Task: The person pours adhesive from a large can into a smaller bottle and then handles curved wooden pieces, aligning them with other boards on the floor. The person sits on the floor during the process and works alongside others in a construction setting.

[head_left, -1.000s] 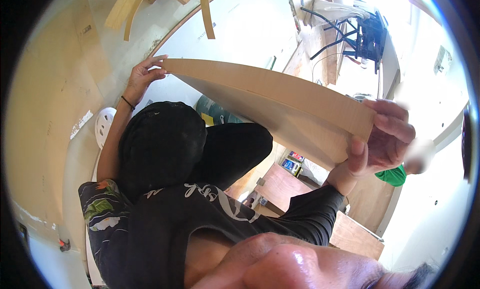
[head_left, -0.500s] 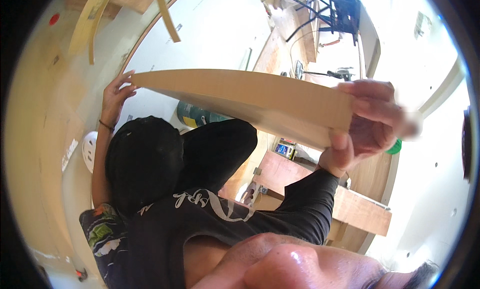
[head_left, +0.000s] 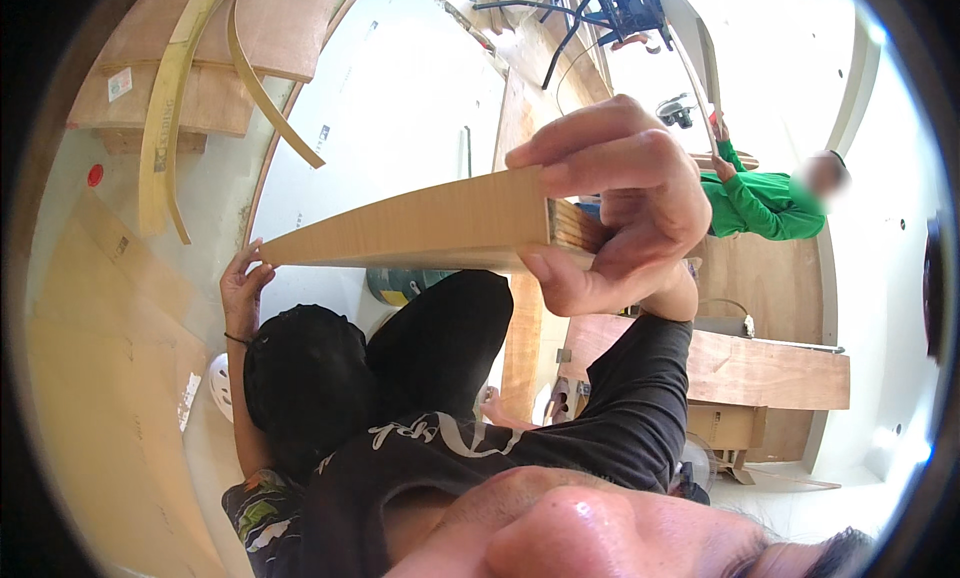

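A long, light tan wooden board (head_left: 420, 218) is held up across the view, with bare plywood layers showing at its near right end. My right hand (head_left: 630, 208) grips that end, fingers on the upper edge and thumb below. My left hand (head_left: 245, 283) pinches the board's far left end between thumb and fingers. My bent knees in black trousers (head_left: 440, 328) are under the board.
Curved yellow-tan strips (head_left: 175, 108) and plywood pieces (head_left: 110, 53) are at the upper left. A co-worker in a green top (head_left: 765, 203) stands at the right, holding a long thin strip. A reddish plywood plank (head_left: 760, 370) lies at the lower right, and a white helmet (head_left: 220, 388) at the left.
The board's right end and my right hand have moved left in the view, and the board is seen more end-on. The co-worker in green now shows beyond my right hand.
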Action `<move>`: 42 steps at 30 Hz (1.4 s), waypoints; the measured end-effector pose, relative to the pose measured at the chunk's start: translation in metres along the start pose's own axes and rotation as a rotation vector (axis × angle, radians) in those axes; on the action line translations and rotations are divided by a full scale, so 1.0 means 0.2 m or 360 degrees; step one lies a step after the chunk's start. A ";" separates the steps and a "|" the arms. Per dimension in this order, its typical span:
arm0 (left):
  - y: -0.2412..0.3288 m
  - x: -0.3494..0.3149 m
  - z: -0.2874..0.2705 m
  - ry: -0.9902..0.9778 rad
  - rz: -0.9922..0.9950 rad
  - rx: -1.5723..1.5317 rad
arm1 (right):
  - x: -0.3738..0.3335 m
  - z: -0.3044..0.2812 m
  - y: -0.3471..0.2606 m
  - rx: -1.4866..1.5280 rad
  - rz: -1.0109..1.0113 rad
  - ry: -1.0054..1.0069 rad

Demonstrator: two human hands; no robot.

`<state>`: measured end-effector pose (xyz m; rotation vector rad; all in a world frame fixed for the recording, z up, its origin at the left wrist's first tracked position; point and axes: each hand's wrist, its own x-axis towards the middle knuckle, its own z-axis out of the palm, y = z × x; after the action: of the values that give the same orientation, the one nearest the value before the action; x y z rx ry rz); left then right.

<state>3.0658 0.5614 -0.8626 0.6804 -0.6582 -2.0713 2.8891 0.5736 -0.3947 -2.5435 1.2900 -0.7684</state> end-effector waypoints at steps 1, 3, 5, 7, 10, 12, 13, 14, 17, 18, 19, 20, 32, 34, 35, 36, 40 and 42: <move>0.00 0.00 0.00 0.0015 0.0017 0.0065 | 0.00 0.00 0.00 0.0026 0.0021 0.0008; 0.01 0.00 0.01 0.0023 0.0009 0.0034 | 0.00 0.00 0.00 0.0052 0.0036 0.0012; 0.01 0.00 0.01 0.0029 0.0006 0.0018 | -0.01 0.00 0.00 0.0051 0.0042 0.0014; 0.02 0.00 0.02 0.0013 -0.0010 -0.0064 | -0.01 0.00 -0.01 0.0048 0.0020 0.0007; 0.03 0.00 0.02 0.0031 0.0009 0.0010 | -0.02 -0.01 -0.02 0.0046 0.0027 0.0004; 0.03 -0.01 0.02 0.0022 0.0014 0.0001 | -0.01 -0.02 -0.02 0.0029 -0.0007 -0.0072; 0.03 -0.01 0.03 -0.0034 0.0021 -0.0060 | -0.01 -0.03 -0.02 0.0013 -0.0040 -0.0147; 0.03 -0.01 0.03 0.0014 0.0020 0.0006 | 0.00 -0.04 -0.02 0.0013 -0.0067 -0.0189; 0.03 -0.01 0.03 0.0009 0.0032 0.0024 | 0.00 -0.05 -0.03 -0.0003 -0.0069 -0.0223; 0.03 -0.01 0.03 0.0004 0.0043 0.0025 | -0.01 -0.05 -0.03 0.0001 -0.0061 -0.0216; 0.03 -0.01 0.03 -0.0030 0.0033 -0.0023 | -0.01 -0.04 -0.03 0.0006 -0.0052 -0.0213; 0.03 -0.01 0.02 0.0005 0.0039 0.0047 | -0.01 -0.04 -0.03 0.0016 -0.0052 -0.0219; 0.02 -0.01 0.02 0.0007 0.0026 0.0036 | -0.02 -0.03 -0.05 0.0007 -0.0021 -0.0223; 0.02 -0.01 0.02 0.0001 0.0028 0.0033 | -0.03 -0.02 -0.04 -0.0017 0.0023 -0.0080; 0.02 -0.01 0.02 0.0003 0.0030 0.0030 | -0.03 -0.01 -0.03 -0.0031 0.0046 -0.0027; 0.02 -0.02 0.02 0.0006 0.0030 0.0028 | -0.03 0.00 -0.03 -0.0013 0.0031 0.0004; 0.02 -0.02 0.01 0.0003 -0.0005 -0.0048 | -0.02 0.00 -0.03 0.0013 0.0050 0.0014; 0.01 -0.01 0.01 0.0008 0.0015 0.0041 | -0.02 0.00 -0.03 0.0022 0.0049 0.0011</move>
<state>3.0674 0.5629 -0.8589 0.6960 -0.6849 -2.0551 2.8910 0.5800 -0.3937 -2.5063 1.3181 -0.7780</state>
